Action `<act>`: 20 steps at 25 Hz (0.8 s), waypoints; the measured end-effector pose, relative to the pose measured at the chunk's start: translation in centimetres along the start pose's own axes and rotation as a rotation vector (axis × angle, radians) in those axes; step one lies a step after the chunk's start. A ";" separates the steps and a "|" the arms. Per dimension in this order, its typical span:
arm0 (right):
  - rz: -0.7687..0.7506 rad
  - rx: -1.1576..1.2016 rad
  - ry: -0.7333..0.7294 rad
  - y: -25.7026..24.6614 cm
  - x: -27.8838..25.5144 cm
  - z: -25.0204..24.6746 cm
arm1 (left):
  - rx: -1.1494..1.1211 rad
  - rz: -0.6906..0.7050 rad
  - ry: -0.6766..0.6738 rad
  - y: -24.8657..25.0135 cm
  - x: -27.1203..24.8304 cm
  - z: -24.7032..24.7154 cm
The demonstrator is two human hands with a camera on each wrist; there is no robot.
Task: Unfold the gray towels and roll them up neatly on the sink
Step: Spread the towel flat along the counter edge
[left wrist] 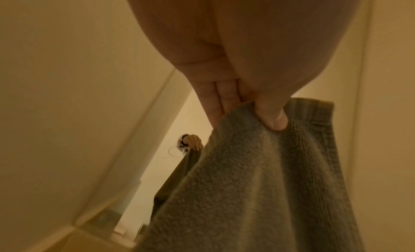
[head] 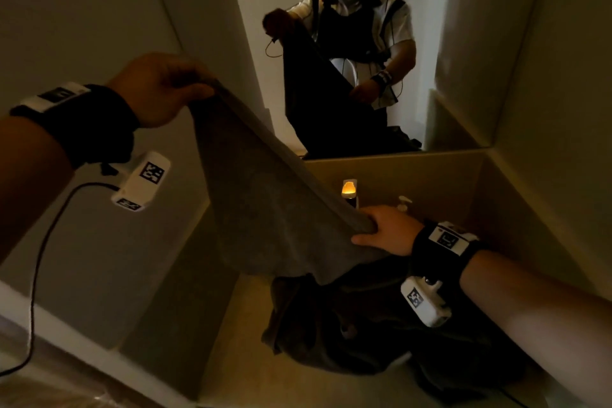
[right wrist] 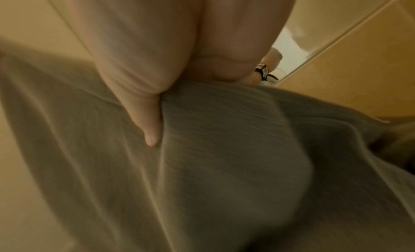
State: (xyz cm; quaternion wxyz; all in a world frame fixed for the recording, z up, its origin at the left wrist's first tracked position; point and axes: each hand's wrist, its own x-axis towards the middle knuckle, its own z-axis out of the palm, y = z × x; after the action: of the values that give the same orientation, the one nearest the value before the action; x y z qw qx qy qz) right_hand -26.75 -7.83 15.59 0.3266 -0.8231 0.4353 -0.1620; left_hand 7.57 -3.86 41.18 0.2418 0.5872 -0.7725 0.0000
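A gray towel (head: 265, 209) hangs spread in the air between both hands, its top hem slanting down from upper left to lower right. My left hand (head: 185, 89) pinches one upper corner, raised high at the left; in the left wrist view the thumb (left wrist: 272, 119) presses the gray towel (left wrist: 258, 184) against the fingers. My right hand (head: 371, 232) grips the other corner low, above the sink counter; the thumb (right wrist: 150, 131) lies on the bunched gray towel (right wrist: 224, 149). A dark heap of more towels (head: 381, 325) lies on the sink counter (head: 238, 371) under the right forearm.
A mirror (head: 447, 43) straight ahead reflects the person and the towel. A small glowing amber light (head: 348, 189) and a soap pump (head: 404, 203) stand at the back of the counter. Walls close in on both sides. A cable (head: 36, 275) hangs from my left wrist.
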 end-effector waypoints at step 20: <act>0.046 -0.055 0.004 2.5 -0.5 2.8 | 0.214 -0.135 -0.042 -5.6 0.8 0.0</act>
State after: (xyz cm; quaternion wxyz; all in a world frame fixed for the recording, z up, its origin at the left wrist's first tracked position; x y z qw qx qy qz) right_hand -27.03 -7.30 11.86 0.3066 -0.8212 0.4593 -0.1441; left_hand 12.53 -6.32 39.89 0.1609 0.6602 -0.7317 0.0536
